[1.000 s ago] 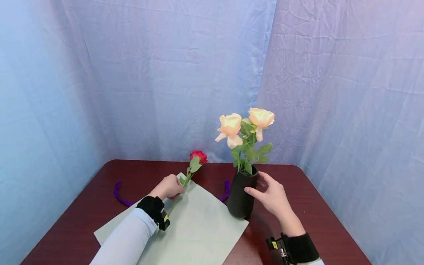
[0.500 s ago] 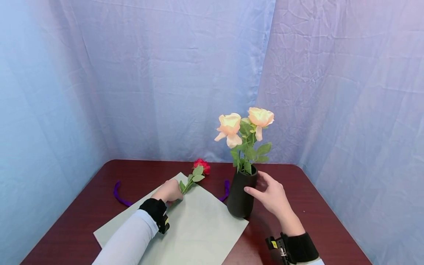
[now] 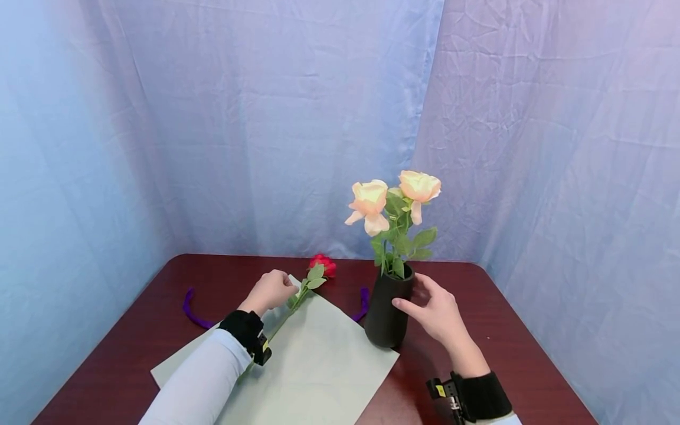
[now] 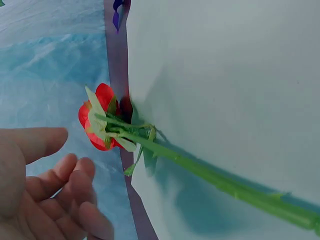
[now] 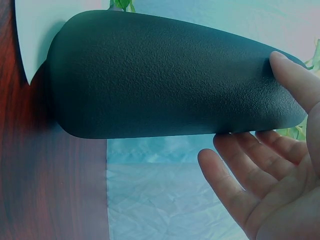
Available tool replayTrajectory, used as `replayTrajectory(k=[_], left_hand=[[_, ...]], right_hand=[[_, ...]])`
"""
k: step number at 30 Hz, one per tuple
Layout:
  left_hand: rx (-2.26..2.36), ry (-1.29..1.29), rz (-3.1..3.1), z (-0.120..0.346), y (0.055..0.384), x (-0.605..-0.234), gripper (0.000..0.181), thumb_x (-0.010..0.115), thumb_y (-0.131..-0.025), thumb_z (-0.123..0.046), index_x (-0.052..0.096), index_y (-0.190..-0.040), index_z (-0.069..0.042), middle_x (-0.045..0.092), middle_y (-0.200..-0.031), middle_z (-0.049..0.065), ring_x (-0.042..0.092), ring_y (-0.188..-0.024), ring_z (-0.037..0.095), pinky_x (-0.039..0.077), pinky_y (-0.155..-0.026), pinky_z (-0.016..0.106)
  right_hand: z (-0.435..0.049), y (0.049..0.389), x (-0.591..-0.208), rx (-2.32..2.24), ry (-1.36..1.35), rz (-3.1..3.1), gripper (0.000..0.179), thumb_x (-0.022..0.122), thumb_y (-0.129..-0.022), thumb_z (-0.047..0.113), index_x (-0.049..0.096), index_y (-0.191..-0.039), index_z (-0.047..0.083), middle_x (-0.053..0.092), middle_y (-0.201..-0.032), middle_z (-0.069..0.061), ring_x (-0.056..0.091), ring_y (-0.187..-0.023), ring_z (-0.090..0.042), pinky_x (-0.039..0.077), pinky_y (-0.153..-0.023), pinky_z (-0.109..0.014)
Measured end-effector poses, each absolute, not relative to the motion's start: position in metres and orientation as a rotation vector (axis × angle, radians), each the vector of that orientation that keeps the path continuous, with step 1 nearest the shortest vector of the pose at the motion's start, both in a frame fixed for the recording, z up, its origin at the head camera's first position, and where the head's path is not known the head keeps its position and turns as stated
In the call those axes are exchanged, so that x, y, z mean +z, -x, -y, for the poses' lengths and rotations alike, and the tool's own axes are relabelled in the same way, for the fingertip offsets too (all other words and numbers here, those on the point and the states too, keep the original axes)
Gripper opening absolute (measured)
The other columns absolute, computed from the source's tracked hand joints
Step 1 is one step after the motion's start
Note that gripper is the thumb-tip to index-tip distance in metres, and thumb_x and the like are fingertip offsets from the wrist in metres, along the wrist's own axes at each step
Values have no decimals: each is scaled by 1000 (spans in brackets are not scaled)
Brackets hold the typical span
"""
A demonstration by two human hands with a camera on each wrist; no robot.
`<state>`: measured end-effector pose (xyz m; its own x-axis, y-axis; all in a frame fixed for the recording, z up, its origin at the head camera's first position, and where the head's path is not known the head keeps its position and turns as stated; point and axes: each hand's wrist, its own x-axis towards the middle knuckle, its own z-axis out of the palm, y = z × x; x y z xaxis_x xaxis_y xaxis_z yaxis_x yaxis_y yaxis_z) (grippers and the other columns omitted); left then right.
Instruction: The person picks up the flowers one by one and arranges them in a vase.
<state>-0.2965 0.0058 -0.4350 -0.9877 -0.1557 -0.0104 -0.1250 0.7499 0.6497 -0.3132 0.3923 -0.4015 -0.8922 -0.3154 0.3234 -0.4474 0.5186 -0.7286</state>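
A red rose (image 3: 321, 267) lies on a pale green sheet of wrapping paper (image 3: 324, 360), its bloom past the far corner. My left hand (image 3: 270, 291) is just left of the rose's leaves in the head view. In the left wrist view, thumb and loosely bent fingers are apart with nothing between them, and the rose's stem (image 4: 210, 175) runs free of the hand. My right hand (image 3: 437, 308) holds a black vase (image 3: 386, 310) near its top, thumb on the front and fingers (image 5: 250, 150) along the side. Two peach roses (image 3: 369, 203) stand in the vase.
A purple ribbon (image 3: 195, 316) runs partly under the paper, both ends showing. The vase stands at the paper's right corner on a dark red-brown table (image 3: 510, 354). Light blue cloth (image 3: 265, 118) hangs behind and at both sides.
My left hand has lowered the red rose onto the paper, let go of it and lifted slightly off the stem. The right hand and the vase have stayed in place.
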Motion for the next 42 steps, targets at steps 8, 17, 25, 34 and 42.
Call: replayTrajectory(k=[8, 17, 25, 34, 42], left_hand=[[-921, -254, 2892, -11, 302, -438, 29, 65, -96, -15, 52, -70, -12, 38, -60, -1, 39, -55, 16, 33, -54, 33], [-820, -309, 2976, -17, 306, -442, 24, 69, -92, -12, 57, -71, -11, 44, -63, -1, 44, -58, 16, 37, -57, 33], [-803, -298, 3006, -16, 313, -451, 46, 69, -89, -9, 39, -54, -16, 25, -54, -3, 25, -50, 13, 28, -50, 31], [-769, -306, 3045, -23, 315, -453, 43, 71, -90, -12, 46, -55, -15, 34, -53, -2, 39, -50, 17, 35, -52, 33], [-830, -278, 3045, -26, 319, -457, 43, 66, -89, -6, 42, -55, -16, 29, -54, -3, 35, -48, 16, 31, -50, 31]], right_hand=[[-393, 313, -401, 1312, -652, 2602, 77, 83, -84, 46, 52, -146, 13, 66, -129, -11, 65, -116, -31, 55, -89, -52], [-391, 311, -398, 1336, -653, 2612, 78, 83, -84, 47, 52, -146, 12, 65, -130, -11, 64, -117, -31, 54, -90, -51], [-392, 313, -400, 1339, -655, 2615, 80, 83, -83, 49, 51, -147, 13, 64, -131, -10, 64, -118, -30, 55, -89, -51], [-391, 312, -399, 1328, -645, 2606, 74, 84, -84, 45, 54, -144, 15, 66, -128, -8, 66, -115, -29, 55, -88, -50], [-392, 312, -400, 1339, -637, 2606, 75, 85, -83, 46, 54, -144, 15, 66, -128, -8, 66, -115, -29, 55, -88, -51]])
